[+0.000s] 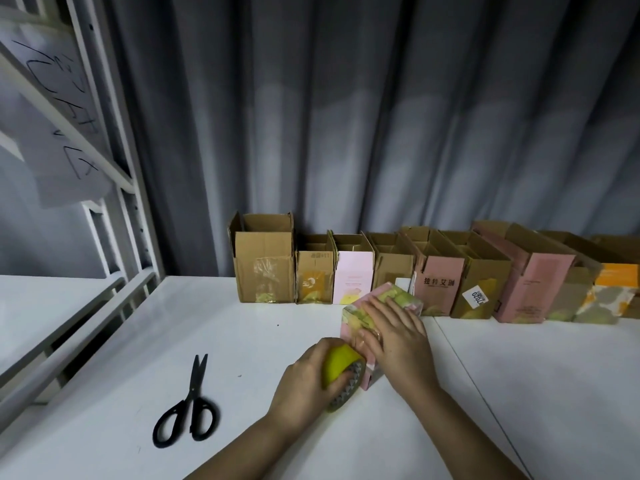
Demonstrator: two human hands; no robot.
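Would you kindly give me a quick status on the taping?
Left-hand grip holds yellow tape roll. Right-hand grip flat on pink cardboard box. Black scissors lie clear, left.

独特艾琳 on pink box (pixel 439 284), 7020 on white sticker (pixel 477 295)

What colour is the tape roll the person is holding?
Yellowish green: the tape roll, gripped by the left hand, shows best in the head view.

Dim, bluish room light: the white table (pixel 156 317) shines palest left of the left hand (pixel 304 379), pale patches streak the dark curtain (pixel 346 116) beyond the right hand (pixel 398 334), and the rack (pixel 121 188) far left bows with lens distortion.
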